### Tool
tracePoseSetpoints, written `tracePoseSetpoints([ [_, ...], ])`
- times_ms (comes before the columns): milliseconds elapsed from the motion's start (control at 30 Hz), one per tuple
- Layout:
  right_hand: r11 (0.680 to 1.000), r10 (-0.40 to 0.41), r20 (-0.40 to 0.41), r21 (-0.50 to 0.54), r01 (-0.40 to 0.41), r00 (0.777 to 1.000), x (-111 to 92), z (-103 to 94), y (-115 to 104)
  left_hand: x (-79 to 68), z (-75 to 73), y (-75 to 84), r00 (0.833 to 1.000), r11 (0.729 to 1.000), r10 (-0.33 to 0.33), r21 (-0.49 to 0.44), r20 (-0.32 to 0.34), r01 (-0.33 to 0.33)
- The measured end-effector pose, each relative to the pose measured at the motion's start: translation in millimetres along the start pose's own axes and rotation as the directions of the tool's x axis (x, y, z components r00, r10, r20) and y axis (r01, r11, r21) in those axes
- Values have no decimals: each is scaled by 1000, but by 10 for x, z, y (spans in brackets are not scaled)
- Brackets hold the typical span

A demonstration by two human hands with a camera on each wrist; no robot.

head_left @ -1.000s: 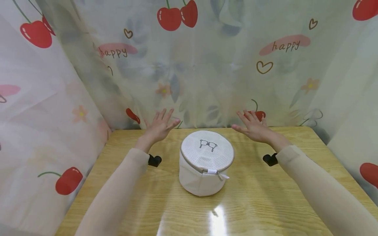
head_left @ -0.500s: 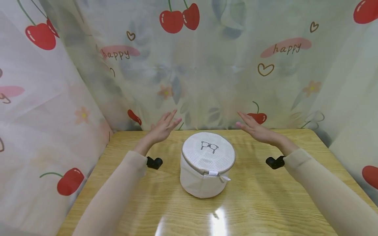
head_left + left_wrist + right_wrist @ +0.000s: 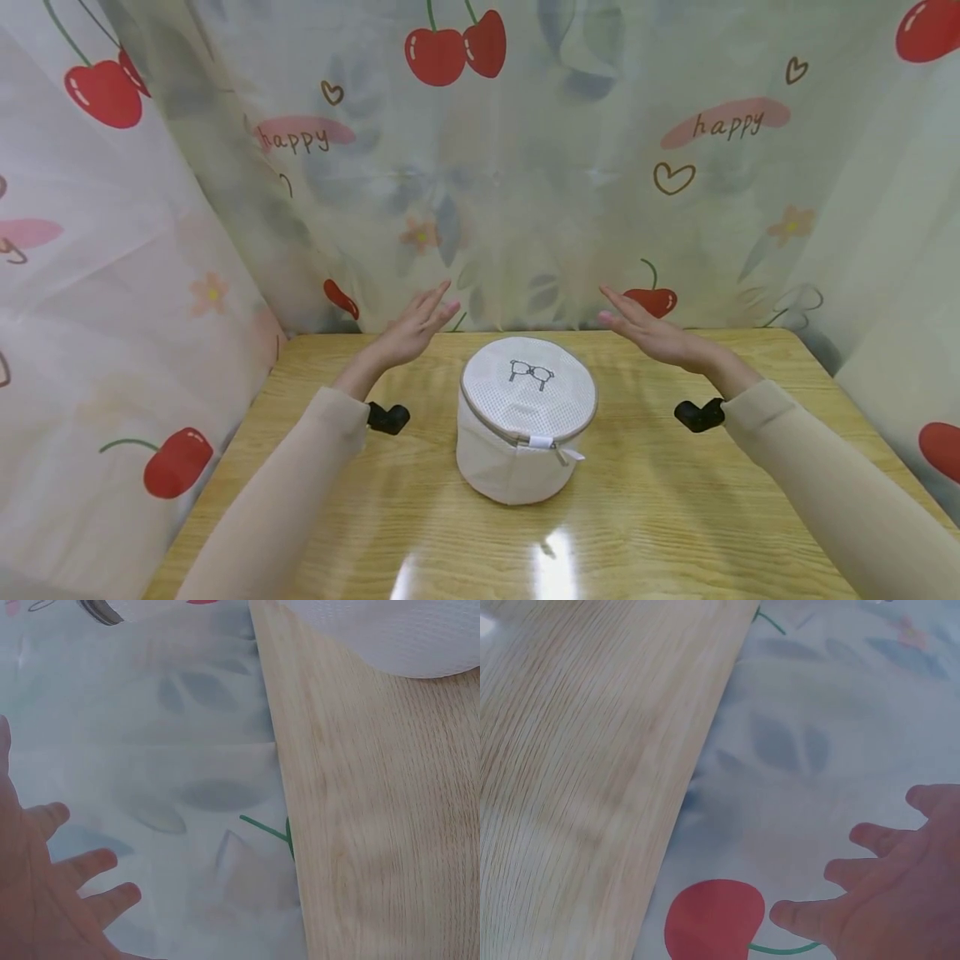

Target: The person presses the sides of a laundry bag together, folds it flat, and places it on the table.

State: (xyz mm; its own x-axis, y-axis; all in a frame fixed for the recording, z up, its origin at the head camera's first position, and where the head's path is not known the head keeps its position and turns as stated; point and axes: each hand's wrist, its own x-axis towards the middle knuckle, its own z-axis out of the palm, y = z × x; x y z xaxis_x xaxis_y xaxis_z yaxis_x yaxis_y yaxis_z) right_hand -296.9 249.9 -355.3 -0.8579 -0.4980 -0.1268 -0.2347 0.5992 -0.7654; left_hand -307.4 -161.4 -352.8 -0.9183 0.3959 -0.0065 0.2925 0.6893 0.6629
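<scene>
A round white zippered pouch point(image 3: 517, 467) stands upright on the wooden table, its mesh lid point(image 3: 528, 408) bearing a drawing of eyeglasses. The zip pull point(image 3: 562, 455) hangs at the lid's front edge, and the lid looks closed. My left hand point(image 3: 411, 332) is held in the air to the left of the pouch, fingers straight and touching nothing. On the other side, my right hand point(image 3: 651, 332) hovers likewise with extended fingers, apart from the pouch. In the left wrist view, part of the pouch point(image 3: 420, 637) shows at the top right. What the pouch contains is hidden.
The wooden table point(image 3: 675, 517) ends at a back edge close beneath both hands. A curtain point(image 3: 495, 208) printed with cherries and hearts hangs behind it and along both sides. Black wrist cameras point(image 3: 388, 418) hang from both sleeves.
Between the first and second frames both hands turn so their palms face each other more, and the view shifts slightly. Since then they have stayed almost still. The pouch stays in place.
</scene>
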Motion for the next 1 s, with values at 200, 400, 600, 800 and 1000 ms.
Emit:
tracePoseSetpoints([
  [200, 999, 6, 19, 34, -7, 1000, -37, 19, -61, -64, -16, 8, 999, 998, 32, -62, 20, -31],
  [400, 998, -4, 39, 69, 2, 999, -82, 41, -74, -118, 5, 17, 997, 993, 63, -102, 35, -59],
  [600, 992, -35, 55, 123, 28, 998, -135, 60, -68, -161, 36, 47, 994, 984, 94, -156, 57, -84],
  [800, 981, -82, 90, 185, 65, 993, -181, 80, -57, -228, 40, 61, 991, 972, 89, -227, 98, -65],
  [1000, 962, -120, 114, 259, 87, 986, -230, 78, -102, -261, 26, 94, 988, 961, 96, -269, 125, -59],
])
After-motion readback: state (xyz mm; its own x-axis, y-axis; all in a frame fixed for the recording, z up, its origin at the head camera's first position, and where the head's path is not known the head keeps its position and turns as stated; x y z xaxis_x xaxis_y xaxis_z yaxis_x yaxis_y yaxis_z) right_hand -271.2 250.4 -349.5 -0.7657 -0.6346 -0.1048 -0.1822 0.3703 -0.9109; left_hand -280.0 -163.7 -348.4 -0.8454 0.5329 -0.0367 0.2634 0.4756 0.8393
